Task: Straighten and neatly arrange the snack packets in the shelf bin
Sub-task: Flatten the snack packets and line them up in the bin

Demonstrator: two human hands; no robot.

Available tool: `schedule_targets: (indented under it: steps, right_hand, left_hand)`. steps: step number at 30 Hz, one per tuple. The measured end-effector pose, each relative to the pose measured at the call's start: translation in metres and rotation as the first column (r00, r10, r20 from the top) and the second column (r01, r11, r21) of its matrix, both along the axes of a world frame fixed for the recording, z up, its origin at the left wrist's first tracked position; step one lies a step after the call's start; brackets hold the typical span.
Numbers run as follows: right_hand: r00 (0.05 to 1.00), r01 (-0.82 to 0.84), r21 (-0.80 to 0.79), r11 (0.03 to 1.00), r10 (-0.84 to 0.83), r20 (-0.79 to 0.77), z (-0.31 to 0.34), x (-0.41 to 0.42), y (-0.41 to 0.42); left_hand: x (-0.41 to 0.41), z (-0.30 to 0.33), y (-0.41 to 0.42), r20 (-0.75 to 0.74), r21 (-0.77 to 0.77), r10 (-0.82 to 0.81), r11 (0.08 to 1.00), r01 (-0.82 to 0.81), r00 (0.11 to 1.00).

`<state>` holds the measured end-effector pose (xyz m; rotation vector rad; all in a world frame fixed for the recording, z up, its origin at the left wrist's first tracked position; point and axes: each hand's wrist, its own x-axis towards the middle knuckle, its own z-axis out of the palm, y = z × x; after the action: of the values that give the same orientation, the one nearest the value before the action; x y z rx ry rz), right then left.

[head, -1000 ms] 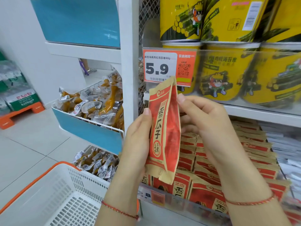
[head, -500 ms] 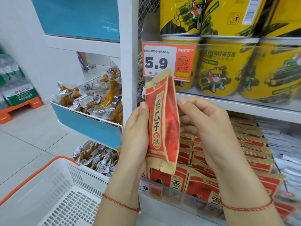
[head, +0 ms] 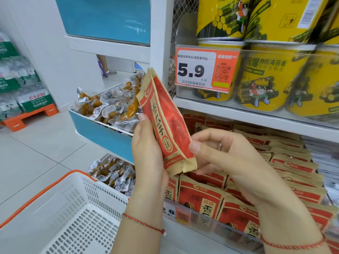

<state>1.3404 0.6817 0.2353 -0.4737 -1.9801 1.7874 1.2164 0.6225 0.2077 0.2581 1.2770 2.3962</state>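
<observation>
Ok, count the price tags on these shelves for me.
2. One tag reading 5.9 fronts the upper shelf with the yellow tubs; a blurred tag fronts the bin of red packets below. Others may be hidden behind the arms.

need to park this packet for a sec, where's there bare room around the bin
The white plastic basket with the orange rim shows a bare floor, left of the left hand. The grey tiled floor is free too. The shelf bin of red and tan packets is packed tight, as are the blue-fronted bins of clear-wrapped snacks.
</observation>
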Motion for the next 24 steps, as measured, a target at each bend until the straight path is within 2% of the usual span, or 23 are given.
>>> schedule_targets:
  steps: [4, 10, 14, 16, 19, 24]
  right_hand:
    - [0.999, -0.026, -0.005, 1.000, 0.026, 0.024, 0.000, -0.001, -0.001]
    - [0.999, 0.021, 0.061, 0.998, -0.019, -0.031, -0.001, -0.004, -0.002]
    - [0.990, 0.134, -0.006, 0.991, -0.134, -0.040, -0.003, -0.005, 0.001]
    - [0.984, 0.174, -0.005, 0.985, -0.174, -0.027, -0.003, -0.004, 0.002]
    - [0.976, 0.216, 0.019, 0.976, -0.216, 0.005, -0.005, -0.005, 0.004]
    - [0.950, 0.308, -0.010, 0.951, -0.308, -0.045, -0.014, -0.009, 0.009]
  left_hand:
    - [-0.005, -0.004, 0.000, 0.031, 0.025, 0.065, 0.998, -0.066, 0.997]
    - [-0.006, -0.006, 0.003, 0.084, 0.038, 0.026, 0.999, -0.029, 0.996]
    - [-0.006, -0.005, 0.001, 0.074, 0.059, -0.024, 0.998, 0.020, 0.997]
    - [-0.004, -0.004, 0.001, 0.049, 0.051, 0.008, 0.999, -0.011, 0.999]
    - [-0.001, -0.002, 0.002, -0.045, 0.035, 0.069, 0.997, -0.068, 0.997]
    - [0.006, 0.004, -0.001, -0.324, 0.076, 0.067, 0.996, -0.045, 0.944]
